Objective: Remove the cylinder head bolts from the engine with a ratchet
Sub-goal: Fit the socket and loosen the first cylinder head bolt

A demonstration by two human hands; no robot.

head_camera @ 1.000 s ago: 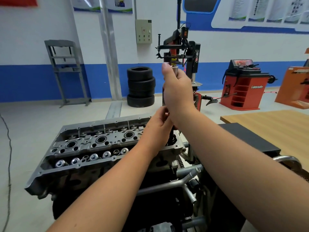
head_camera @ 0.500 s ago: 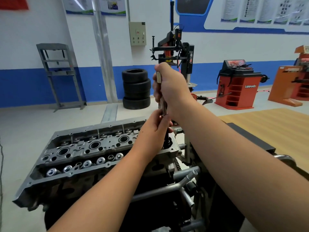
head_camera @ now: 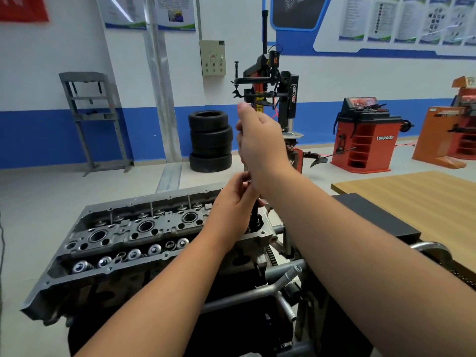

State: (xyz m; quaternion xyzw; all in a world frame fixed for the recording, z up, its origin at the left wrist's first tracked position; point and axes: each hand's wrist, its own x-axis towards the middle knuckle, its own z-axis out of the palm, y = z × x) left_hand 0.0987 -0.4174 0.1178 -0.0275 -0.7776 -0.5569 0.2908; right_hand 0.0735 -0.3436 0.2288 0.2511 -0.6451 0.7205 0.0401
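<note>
The right hand point(head_camera: 260, 143) is wrapping its grip around the upright ratchet point(head_camera: 246, 167); the left hand point(head_camera: 233, 202) is pinching its shaft above the engine point(head_camera: 123, 235).

You have two hands in view: the left hand point(head_camera: 233, 202) and the right hand point(head_camera: 260, 143). They hold one ratchet point(head_camera: 246, 168), most of it hidden. One engine point(head_camera: 144, 235) is present. Its head shows three large round bores point(head_camera: 145, 226) along the middle; a fourth cannot be confirmed behind your left hand. The near row shows about seven valve springs point(head_camera: 82, 267); the count is uncertain where your arm covers it. One stack of three tyres point(head_camera: 210, 141) stands by the wall. One worktop point(head_camera: 412, 197). One tyre changer point(head_camera: 270, 83). One red balancer point(head_camera: 365, 135). One grey press frame point(head_camera: 90, 119).
</note>
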